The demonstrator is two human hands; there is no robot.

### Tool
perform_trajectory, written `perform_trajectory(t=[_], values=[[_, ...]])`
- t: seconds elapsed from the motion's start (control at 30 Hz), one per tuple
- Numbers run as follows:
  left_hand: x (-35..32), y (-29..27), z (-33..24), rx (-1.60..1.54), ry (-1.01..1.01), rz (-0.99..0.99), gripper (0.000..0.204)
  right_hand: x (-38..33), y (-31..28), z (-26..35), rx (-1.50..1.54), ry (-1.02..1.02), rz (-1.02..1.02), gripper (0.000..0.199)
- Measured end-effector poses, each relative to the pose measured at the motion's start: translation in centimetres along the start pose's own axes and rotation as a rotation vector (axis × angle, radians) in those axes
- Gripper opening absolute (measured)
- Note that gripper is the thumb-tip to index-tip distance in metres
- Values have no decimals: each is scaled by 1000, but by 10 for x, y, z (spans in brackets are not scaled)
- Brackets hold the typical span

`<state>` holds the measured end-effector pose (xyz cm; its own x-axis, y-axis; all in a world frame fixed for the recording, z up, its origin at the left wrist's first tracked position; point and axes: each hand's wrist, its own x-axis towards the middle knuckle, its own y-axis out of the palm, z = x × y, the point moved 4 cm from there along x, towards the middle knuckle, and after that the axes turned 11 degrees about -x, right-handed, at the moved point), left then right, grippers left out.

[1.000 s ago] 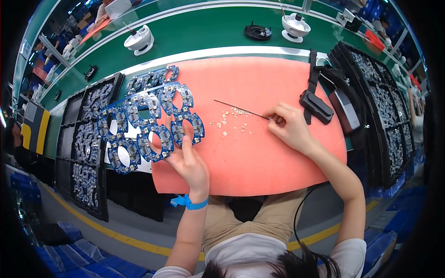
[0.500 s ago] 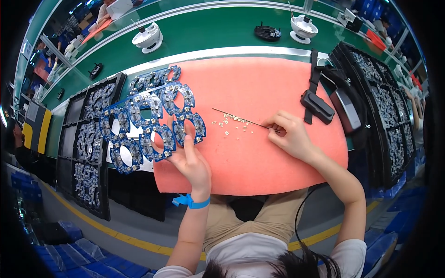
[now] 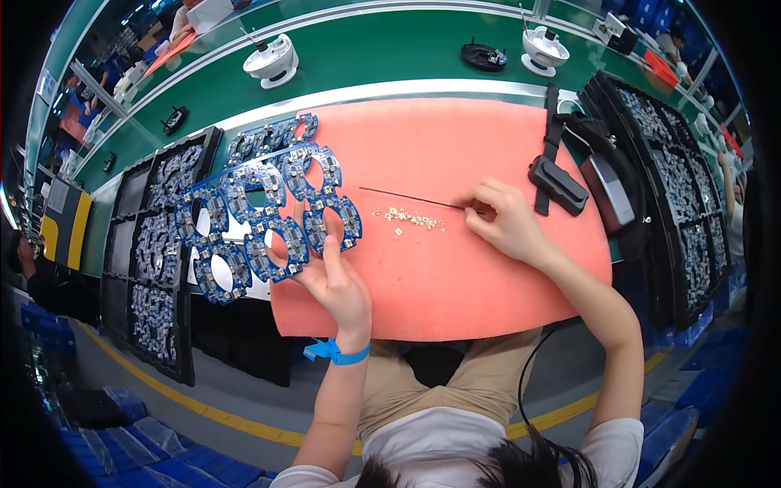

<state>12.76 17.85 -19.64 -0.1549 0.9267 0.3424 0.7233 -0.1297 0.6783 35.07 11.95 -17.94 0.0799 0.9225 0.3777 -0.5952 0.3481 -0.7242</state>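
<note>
My left hand [image 3: 338, 289] holds a panel of blue ring-shaped circuit boards [image 3: 257, 246] raised over the left edge of the pink mat [image 3: 455, 305]. Its fingers grip the panel's lower right part, and some are hidden behind it. In my right hand [image 3: 506, 221] a thin dark rod [image 3: 407, 197] is pinched between thumb and fingers, pointing left. The rod lies just above a small cluster of tiny pale square pieces [image 3: 409, 216] on the mat, apart from them. One piece sits a little below the cluster. Behind the held panel is another blue board panel [image 3: 268, 138].
Black trays of blue boards stand at left [image 3: 191, 268] and right [image 3: 651, 187]. A black strap with a box-shaped case [image 3: 558, 185] lies on the mat's right edge. Beyond, a green belt [image 3: 366, 61] carries white bowl-shaped stands [image 3: 271, 61] and a dark coiled part [image 3: 484, 56].
The rod's tip has moved left and the rod has lifted away from the pale pieces, which now lie closer together. My right hand has shifted slightly up-left. Things on the belt have slid right.
</note>
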Motion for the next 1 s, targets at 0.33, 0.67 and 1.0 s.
perform_trajectory(t=[0.33,0.67,1.0], values=[[0,-2,2,-15,-8,-14,73,1,2,5,-19,-107,118,17],[2,1,0,-11,20,-35,62,-9,6,10,-24,-58,113,18],[12,10,6,-7,-18,-19,63,-1,7,1,14,-42,80,17]])
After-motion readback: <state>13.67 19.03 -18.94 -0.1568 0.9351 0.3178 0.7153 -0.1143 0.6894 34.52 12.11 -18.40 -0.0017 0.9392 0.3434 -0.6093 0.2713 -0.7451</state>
